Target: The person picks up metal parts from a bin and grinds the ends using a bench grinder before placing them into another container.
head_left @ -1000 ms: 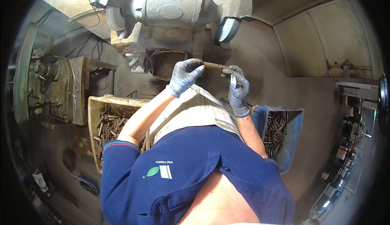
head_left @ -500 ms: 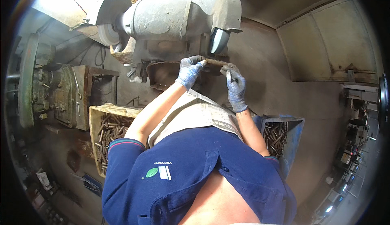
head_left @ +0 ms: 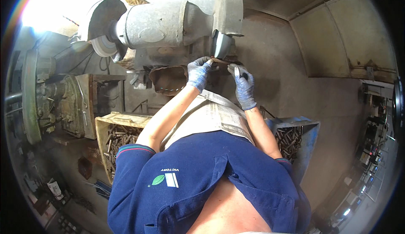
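Both my hands wear blue-grey gloves. My left hand [head_left: 199, 73] pinches the left end of a short brown metal rod [head_left: 221, 61]. My right hand [head_left: 243, 86] has its thumb and fingers closed at the rod's right end. The rod lies roughly level, right at the lower edge of the right grinding wheel [head_left: 222, 46] of a grey bench grinder [head_left: 156, 25]. Whether it touches the wheel is hard to tell. A small orange spot shows near the left fingertips.
A yellowish crate [head_left: 103, 143] of short metal pieces stands at my left, a blue crate [head_left: 311, 143] of similar pieces at my right. The grinder's left wheel [head_left: 103, 47] is partly guarded. A rusty trough [head_left: 168, 80] sits below the grinder. Green machinery [head_left: 31, 99] stands far left.
The rod has moved up from just below the right wheel to its lower edge, with both hands. The view has shifted slightly.
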Demonstrator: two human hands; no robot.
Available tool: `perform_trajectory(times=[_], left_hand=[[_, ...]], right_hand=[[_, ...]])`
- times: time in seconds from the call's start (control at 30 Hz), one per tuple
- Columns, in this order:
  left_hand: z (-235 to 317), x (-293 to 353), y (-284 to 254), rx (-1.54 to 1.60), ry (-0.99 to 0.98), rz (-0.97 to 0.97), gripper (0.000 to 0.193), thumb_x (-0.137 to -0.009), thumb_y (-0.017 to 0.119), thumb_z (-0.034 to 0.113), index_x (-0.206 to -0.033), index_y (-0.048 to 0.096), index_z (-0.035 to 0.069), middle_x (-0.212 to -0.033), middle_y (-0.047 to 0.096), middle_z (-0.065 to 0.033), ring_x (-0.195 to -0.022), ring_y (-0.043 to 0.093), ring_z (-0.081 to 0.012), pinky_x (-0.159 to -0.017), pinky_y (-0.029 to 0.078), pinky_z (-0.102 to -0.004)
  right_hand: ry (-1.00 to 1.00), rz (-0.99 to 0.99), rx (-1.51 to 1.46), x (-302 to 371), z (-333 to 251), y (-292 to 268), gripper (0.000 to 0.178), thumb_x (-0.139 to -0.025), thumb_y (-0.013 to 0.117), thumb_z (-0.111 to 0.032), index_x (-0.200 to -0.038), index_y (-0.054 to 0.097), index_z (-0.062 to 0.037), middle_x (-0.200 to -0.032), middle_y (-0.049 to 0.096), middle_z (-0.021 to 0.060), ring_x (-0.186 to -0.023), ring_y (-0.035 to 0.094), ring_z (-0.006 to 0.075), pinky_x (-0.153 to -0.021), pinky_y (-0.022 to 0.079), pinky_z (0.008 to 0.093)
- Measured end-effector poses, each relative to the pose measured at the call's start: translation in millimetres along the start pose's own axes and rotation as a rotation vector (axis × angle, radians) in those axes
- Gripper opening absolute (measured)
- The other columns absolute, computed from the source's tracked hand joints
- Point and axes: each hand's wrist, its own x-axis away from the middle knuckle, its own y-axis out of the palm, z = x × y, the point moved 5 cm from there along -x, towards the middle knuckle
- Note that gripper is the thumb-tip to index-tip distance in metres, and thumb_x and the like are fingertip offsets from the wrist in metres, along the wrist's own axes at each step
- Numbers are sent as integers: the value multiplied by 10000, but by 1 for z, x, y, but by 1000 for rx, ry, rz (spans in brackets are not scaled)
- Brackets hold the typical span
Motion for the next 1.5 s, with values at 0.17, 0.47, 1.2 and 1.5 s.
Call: perform_trajectory(times=[0.17,0.47,1.2,1.5], left_hand=[[12,-4,-21,-15,1,31,62,-856,583,27,-883,620,-16,-764,642,-78,-634,621,-154,-578,530,-249],[18,-11,-31,-44,18,45,68,-851,588,19,-895,617,-24,-761,645,-83,-647,634,-163,-594,543,-266],[21,-22,-45,-170,12,78,78,-852,588,27,-875,637,-29,-765,652,-74,-618,599,-123,-572,492,-242],[47,28,-58,-209,189,-106,137,-823,634,42,-936,659,-30,-816,655,-36,-716,570,-66,-662,471,-198]], right_hand=[[-26,1,20,-4,10,23,148,-882,580,-98,-964,664,-8,-891,673,60,-833,616,116,-788,473,250],[71,-81,-102,-6,20,33,278,-916,537,-168,-1053,593,67,-1026,626,165,-951,613,240,-909,476,357],[60,-66,-114,-9,26,45,225,-910,547,-160,-945,643,41,-967,641,127,-935,610,214,-896,479,338],[-389,-195,272,31,-19,50,223,-907,493,-52,-1070,614,40,-1183,540,145,-1087,542,247,-986,425,356]])
